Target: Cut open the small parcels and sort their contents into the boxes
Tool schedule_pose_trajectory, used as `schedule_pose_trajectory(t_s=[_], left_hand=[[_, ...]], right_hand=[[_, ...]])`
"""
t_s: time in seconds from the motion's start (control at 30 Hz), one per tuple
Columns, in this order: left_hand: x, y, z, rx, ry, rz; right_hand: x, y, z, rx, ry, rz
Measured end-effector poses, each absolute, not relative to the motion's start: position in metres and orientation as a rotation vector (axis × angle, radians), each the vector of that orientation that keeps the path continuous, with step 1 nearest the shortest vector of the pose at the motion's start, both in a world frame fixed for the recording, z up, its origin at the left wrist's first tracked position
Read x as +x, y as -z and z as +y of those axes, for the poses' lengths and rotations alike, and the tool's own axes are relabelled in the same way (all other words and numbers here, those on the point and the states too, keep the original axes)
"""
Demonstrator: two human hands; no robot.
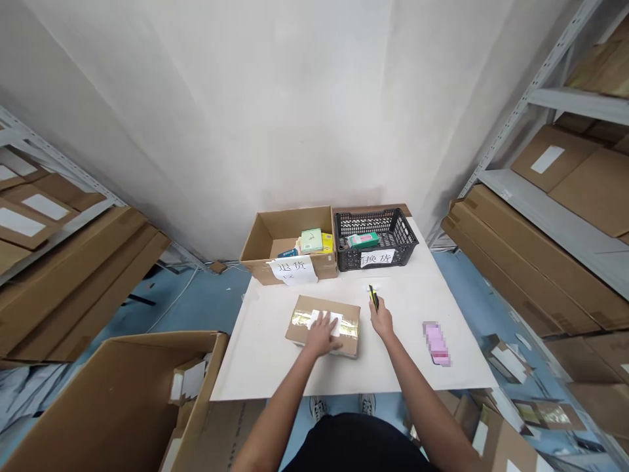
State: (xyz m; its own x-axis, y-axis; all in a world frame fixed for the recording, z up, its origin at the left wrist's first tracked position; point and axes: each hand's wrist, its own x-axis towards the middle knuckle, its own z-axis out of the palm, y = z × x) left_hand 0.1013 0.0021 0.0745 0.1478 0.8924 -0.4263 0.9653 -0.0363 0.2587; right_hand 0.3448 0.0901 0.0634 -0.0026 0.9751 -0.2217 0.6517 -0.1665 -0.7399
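A taped cardboard box point(303, 309) with a white label lies shut and slightly turned on the white table point(255, 367). My left hand point(322, 335) rests on its top, fingers spread across the label. To the right of the box, my right hand point(382, 320) is wrapped round a yellow and black utility knife point(374, 298). The knife points away from me, towards the black crate, and stays apart from the box. Whether its blade is out I cannot tell.
Behind stand an open carton point(255, 252) holding small packets and a black plastic crate point(376, 262) with a green box point(363, 240). A blurred pink item point(436, 344) lies at right. A large open carton point(147, 347) stands at left; shelves point(521, 190) of boxes flank the table.
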Motion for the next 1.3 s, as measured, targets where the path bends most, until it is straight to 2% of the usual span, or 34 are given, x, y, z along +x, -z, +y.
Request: schedule_pose_trajectory(t_s=[0.13, 0.27, 0.43, 0.67, 1.3], left_hand=[[0.090, -0.048, 0.012, 1.963, 0.270, 1.740], [0.117, -0.032, 0.013, 1.909, 0.234, 1.889], [0.138, -0.031, 0.014, 1.848, 0.245, 1.965], [0.136, -0.033, 0.010, 1.864, 0.210, 1.979], [0.128, -0.032, 0.011, 1.835, 0.218, 1.930]], right_hand=[[0.363, -0.046, 0.051, -1.785, -1.364, -1.561], [0.376, -0.039, 0.044, -1.815, -1.502, -1.558], [0.381, -0.053, 0.062, -1.753, -1.543, -1.708], [0.373, -0.064, 0.071, -1.804, -1.425, -1.912], [0.380, -0.067, 0.052, -1.724, -1.549, -1.826]])
